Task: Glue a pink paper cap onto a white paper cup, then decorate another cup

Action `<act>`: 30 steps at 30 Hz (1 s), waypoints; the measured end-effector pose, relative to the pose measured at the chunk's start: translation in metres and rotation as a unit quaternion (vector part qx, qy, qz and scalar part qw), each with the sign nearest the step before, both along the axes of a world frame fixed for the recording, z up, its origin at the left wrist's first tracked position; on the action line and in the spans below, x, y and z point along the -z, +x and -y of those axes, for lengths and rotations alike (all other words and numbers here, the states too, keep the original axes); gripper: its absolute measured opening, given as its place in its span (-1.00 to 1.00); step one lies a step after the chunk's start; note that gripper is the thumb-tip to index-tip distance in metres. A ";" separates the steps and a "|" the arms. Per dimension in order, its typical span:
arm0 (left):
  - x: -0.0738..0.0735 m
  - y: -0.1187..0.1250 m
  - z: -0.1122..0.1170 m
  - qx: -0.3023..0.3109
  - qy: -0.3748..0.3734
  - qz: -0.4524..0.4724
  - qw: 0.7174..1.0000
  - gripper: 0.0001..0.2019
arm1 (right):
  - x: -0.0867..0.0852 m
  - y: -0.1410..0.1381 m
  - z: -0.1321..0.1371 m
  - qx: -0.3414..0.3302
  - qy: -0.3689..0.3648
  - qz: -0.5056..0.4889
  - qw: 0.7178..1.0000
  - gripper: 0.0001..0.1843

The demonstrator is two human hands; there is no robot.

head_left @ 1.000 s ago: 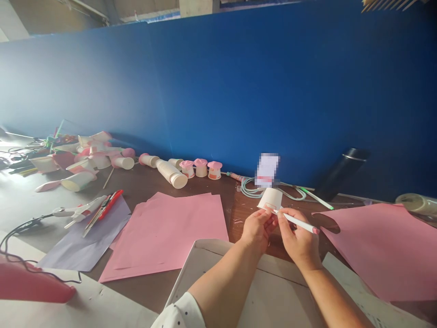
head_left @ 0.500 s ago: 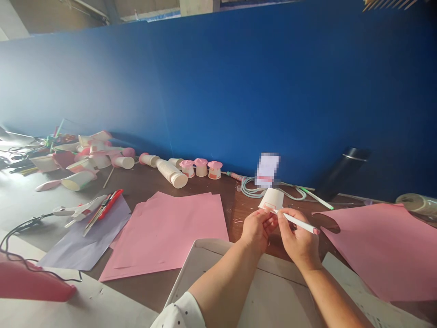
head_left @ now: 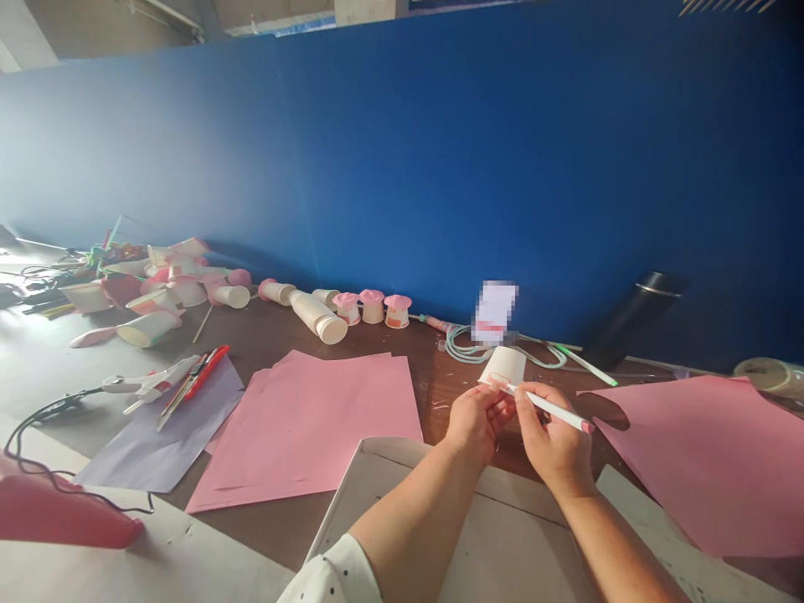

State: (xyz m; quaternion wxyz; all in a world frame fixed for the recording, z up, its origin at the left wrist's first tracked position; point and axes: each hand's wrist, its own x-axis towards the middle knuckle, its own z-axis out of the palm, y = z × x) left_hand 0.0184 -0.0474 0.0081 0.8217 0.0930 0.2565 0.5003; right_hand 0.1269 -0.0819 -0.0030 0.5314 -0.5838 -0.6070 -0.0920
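My left hand (head_left: 474, 419) is closed on a small white paper cup (head_left: 504, 366), held upside down and tilted away from me above the brown table. My right hand (head_left: 551, 440) grips a white pen with a pink end (head_left: 553, 410); its tip touches a pink mark near the cup's rim. Both hands are close together, just beyond a white cardboard box lid (head_left: 377, 486).
Pink paper sheets (head_left: 314, 427) lie left of my hands, another pink sheet (head_left: 709, 452) to the right. A glue gun (head_left: 147, 385) and red scissors (head_left: 194, 381) rest on lilac paper. Stacked cups (head_left: 317, 318), pink-topped cups (head_left: 372, 307), a cable coil and a black flask (head_left: 631, 318) line the blue wall.
The hands, cup and pen stay almost where they were; the view has shifted slightly down and to the right.
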 end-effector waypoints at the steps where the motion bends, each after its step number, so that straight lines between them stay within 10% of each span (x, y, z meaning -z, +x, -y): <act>1: 0.000 0.000 0.000 0.000 0.001 0.000 1.000 -0.92 | 0.000 0.000 0.000 -0.001 -0.002 -0.001 1.000 -0.71; 30: 0.003 0.002 -0.002 0.002 -0.002 -0.006 1.000 -0.96 | 0.001 0.000 -0.002 0.012 -0.004 0.004 1.000 -0.65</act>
